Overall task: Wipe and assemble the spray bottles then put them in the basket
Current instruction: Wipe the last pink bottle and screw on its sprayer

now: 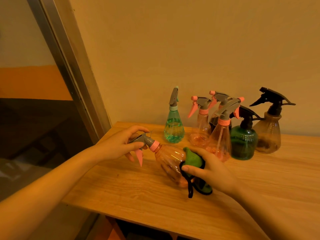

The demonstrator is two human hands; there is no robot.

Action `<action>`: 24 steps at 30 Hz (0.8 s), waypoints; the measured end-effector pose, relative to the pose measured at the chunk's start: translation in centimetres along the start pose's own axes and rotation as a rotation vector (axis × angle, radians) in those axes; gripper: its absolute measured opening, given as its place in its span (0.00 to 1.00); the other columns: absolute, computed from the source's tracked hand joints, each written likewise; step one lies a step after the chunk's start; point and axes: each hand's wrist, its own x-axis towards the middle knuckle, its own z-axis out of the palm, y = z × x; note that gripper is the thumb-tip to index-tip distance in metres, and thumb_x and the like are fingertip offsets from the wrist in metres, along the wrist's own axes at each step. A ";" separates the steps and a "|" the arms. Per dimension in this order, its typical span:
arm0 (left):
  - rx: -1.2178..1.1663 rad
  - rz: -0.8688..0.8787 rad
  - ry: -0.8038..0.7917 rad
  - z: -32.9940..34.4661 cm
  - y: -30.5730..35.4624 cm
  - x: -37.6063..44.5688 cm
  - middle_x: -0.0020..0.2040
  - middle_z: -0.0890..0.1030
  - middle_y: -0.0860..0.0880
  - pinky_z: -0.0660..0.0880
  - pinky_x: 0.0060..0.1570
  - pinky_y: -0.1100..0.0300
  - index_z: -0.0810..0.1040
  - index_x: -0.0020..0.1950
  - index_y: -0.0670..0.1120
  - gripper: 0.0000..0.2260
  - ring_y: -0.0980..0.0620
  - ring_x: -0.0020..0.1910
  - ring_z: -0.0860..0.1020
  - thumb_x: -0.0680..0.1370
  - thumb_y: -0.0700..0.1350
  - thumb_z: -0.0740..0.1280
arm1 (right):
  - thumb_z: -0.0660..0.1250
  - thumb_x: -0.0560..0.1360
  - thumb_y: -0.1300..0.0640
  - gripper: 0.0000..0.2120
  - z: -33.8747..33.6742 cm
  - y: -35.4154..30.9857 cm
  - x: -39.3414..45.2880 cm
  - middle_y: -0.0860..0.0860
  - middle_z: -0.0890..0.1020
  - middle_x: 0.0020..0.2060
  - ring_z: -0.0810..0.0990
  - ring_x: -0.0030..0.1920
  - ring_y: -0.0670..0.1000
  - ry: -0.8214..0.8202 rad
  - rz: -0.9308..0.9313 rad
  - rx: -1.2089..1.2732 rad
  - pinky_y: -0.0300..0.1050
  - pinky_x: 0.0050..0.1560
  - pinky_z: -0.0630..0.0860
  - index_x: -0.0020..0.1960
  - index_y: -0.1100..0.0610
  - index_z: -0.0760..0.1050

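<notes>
The clear pink spray bottle [170, 161], gray-headed, lies tilted between the hands, nozzle toward the left hand [119, 146] gripping its head, base under the right hand [210, 168] clutching a green cloth [193, 159].

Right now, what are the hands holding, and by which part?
The left hand grips the pink spray bottle by its grey trigger head. The right hand presses a green cloth against the bottle's body.

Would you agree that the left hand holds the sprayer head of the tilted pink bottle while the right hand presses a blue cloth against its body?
Nearly: the cloth is green, not blue. The head view shows the left hand gripping the sprayer head of the tilted pink bottle, and the right hand pressing a green cloth against its body.
</notes>
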 end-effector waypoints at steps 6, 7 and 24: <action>0.169 0.098 0.000 -0.2 0.2 0.3 0.57 0.77 0.52 0.81 0.42 0.54 0.65 0.65 0.62 0.19 0.53 0.49 0.81 0.79 0.43 0.64 | 0.70 0.66 0.37 0.36 0.1 -1.8 1.7 0.43 0.74 0.60 0.74 0.58 0.42 -0.025 -0.083 -0.190 0.40 0.59 0.72 0.70 0.49 0.66; 0.214 0.120 -0.003 -0.2 0.2 0.3 0.56 0.77 0.54 0.81 0.45 0.54 0.65 0.65 0.63 0.19 0.54 0.50 0.80 0.79 0.44 0.64 | 0.70 0.68 0.38 0.36 0.2 -2.2 2.1 0.45 0.74 0.61 0.73 0.59 0.43 -0.022 -0.107 -0.235 0.39 0.60 0.71 0.71 0.50 0.66; 0.625 0.216 0.046 -0.5 0.0 0.1 0.52 0.77 0.61 0.73 0.48 0.65 0.70 0.59 0.61 0.14 0.63 0.50 0.75 0.76 0.51 0.68 | 0.72 0.66 0.39 0.32 -0.2 -0.8 1.0 0.39 0.75 0.56 0.76 0.51 0.38 -0.088 -0.123 -0.172 0.38 0.53 0.75 0.67 0.41 0.66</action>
